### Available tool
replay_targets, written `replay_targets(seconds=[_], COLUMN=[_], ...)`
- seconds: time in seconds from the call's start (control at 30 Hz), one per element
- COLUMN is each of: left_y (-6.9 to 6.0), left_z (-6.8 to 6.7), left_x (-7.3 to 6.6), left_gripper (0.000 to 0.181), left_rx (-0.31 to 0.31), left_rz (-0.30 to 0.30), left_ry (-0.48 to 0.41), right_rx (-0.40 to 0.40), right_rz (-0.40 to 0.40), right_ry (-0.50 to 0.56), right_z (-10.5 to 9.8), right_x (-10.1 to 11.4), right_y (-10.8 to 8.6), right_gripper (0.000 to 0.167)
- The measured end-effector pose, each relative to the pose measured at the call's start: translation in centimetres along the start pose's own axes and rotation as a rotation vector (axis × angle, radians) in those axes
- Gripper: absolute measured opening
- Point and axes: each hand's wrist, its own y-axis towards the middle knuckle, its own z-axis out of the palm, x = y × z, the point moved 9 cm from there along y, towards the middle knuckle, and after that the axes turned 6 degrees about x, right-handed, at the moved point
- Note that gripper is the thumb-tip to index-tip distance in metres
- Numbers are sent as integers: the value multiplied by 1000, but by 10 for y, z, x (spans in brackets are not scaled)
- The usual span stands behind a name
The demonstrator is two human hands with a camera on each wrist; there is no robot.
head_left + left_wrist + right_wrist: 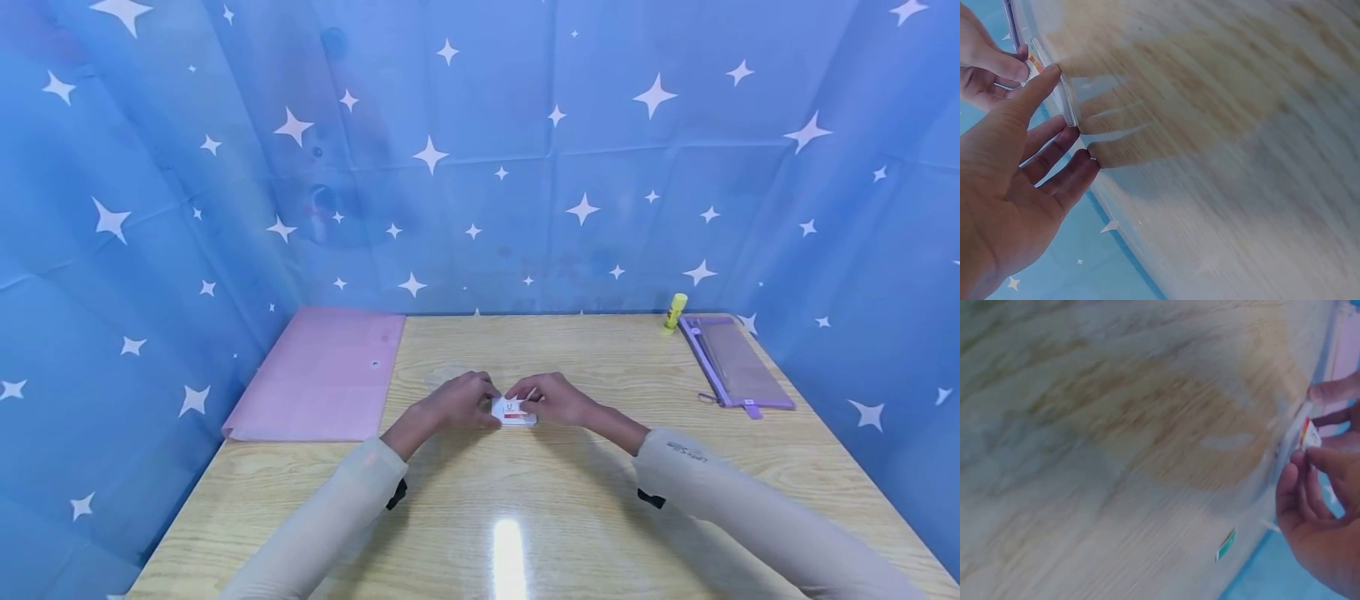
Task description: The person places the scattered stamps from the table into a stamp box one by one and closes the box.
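Observation:
Both hands meet over the middle of the table at a small flat clear case (pixel 517 421) (pixel 1069 103). My left hand (pixel 467 402) (pixel 1022 169) grips one end of it between thumb and fingertips. A small white piece with a red-orange stripe (pixel 514 409) (pixel 1310 435) lies at the case, and my right hand (pixel 553 400) (pixel 1325 509) pinches its edge between thumb and fingers. Whether the white piece is inside the case or on it, I cannot tell.
A pink translucent folder (pixel 322 375) lies at the left. At the back right a yellow glue stick (pixel 676 311) stands beside a purple-edged zip pouch (pixel 738 362). A faint clear piece (pixel 446 374) lies behind my left hand. Blue star-patterned curtains (pixel 480 167) enclose the table.

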Motion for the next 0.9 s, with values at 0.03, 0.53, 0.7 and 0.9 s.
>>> replay_targets(seconds=[0.03,0.53,0.7,0.9], left_y=[0,2,1,-1], left_z=[0,0,0,0], left_x=[0,-2,-1,2], left_gripper=[49,46,48,50], left_rx=[-1,-21,-34,-41], left_rz=[5,33,38,35], left_ry=[1,10,13,-4], right_rx=[-2,-50,-74,-84], right_rz=[3,72,67,91], right_ry=[-3,-41,-56,-64], right_z=[1,10,9,11], right_x=[-1,-6,-4,-5], right_y=[1,8,8,9], right_gripper=[22,15,13,13])
